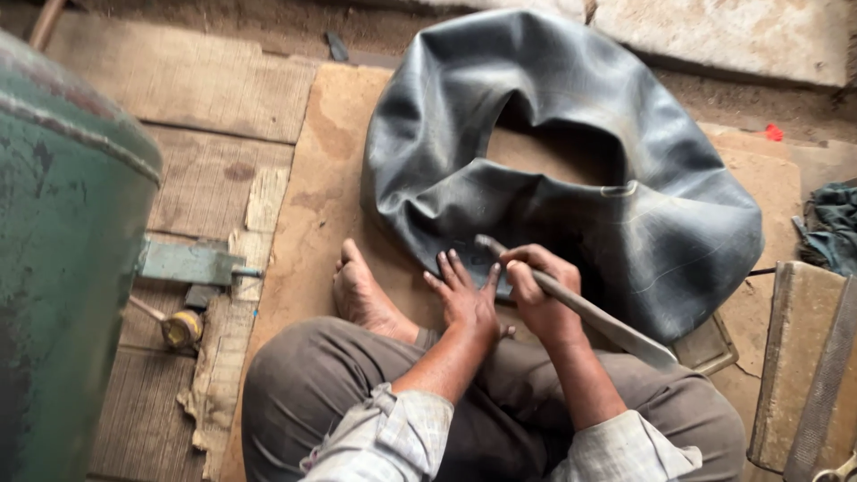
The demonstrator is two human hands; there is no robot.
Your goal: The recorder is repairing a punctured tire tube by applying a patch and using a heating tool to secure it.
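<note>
Fingers: the left hand (464, 299) lies flat with fingers spread, pressing down on the near edge of the tube and gripping nothing; the right hand (538, 290) is closed in a fist around the rasp
Rasp: a long flat metal rasp (580, 308) runs from the right fist down and to the right over the knee; its tip touches the rubber just beside the left fingertips
Person: sits on the floor with knees drawn up, in brown trousers (330, 384) and checked sleeves rolled at the forearm (393, 437)
Foot: a bare foot (361, 295) rests on the board just left of the left hand, toes close to the tube's edge
Tube: a large black rubber inner tube (625, 205), slack and creased, lies flat on the board straight ahead of the person; its near edge is under both hands and its hole shows the board beneath
Board: a tan sheet (321, 187) under the tube, foot and person
Tank: a green painted metal tank (62, 268) fills the left edge, with a small bracket (187, 263) sticking out of it and a brass-coloured fitting (181, 328) below that
Planks: worn wooden planks (196, 89) lie between tank and board
Right edge: a pale slab (799, 357) stands at the lower right; a dark cloth (830, 228) lies above it
Far side: a concrete ledge (741, 36) runs behind the tube
</note>
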